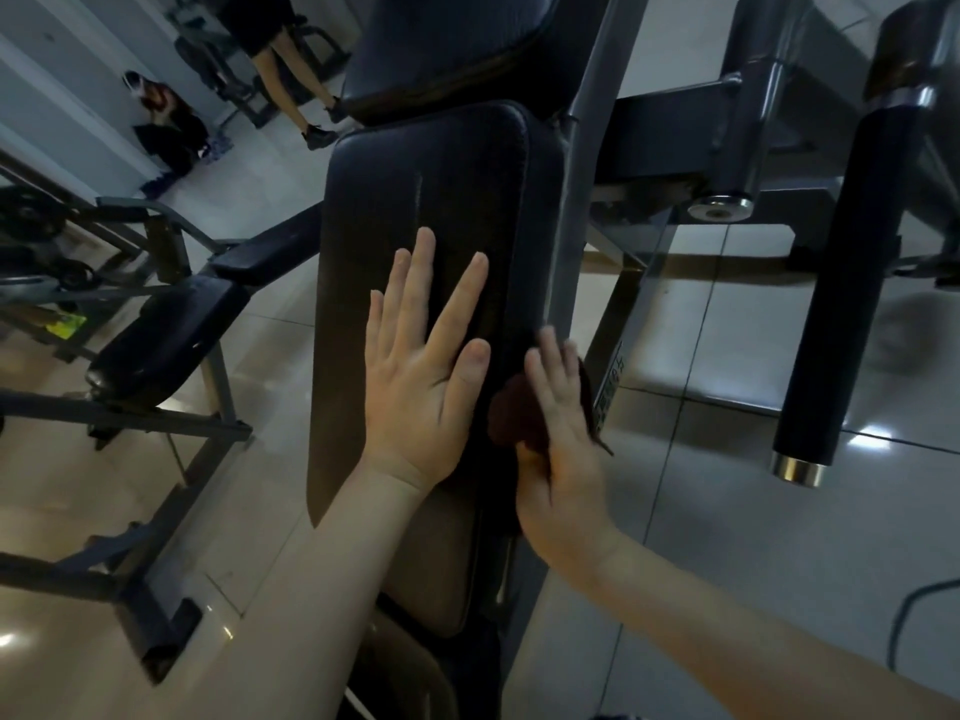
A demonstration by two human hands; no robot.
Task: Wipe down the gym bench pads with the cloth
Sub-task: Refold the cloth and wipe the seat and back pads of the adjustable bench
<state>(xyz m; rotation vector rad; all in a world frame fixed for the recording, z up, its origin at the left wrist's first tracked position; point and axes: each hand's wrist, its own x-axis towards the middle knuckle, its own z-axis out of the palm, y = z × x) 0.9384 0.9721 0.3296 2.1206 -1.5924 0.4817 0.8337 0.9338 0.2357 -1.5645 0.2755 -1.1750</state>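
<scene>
We have the long bench pad [415, 210] running near to far through mid-frame: black vinyl, glossy, rounded far corners, one faint light streak on its far half. The cover reads duller and brownish at the near end. A second pad [447, 44], same black cover, sits just beyond the far end. The left hand [421, 366] lies flat on the pad surface, fingers straight and spread wide, holding nothing. The right hand [561, 433] is at the pad's right edge, fingers laid nearly straight over the cloth [511, 413] and pressing it against the pad's side. Its thumb is hidden, so we can't tell if it hooks the cloth. The cloth is dark reddish-brown and bunched, bulging out left of the hand, with a thin tail hanging off the right. A grey steel post [582, 148] runs just beside the pad on the right. A black roller pad [841, 283] stands further right, and another bench [166, 330] sits left. The tiled floor [701, 356] is shiny.
</scene>
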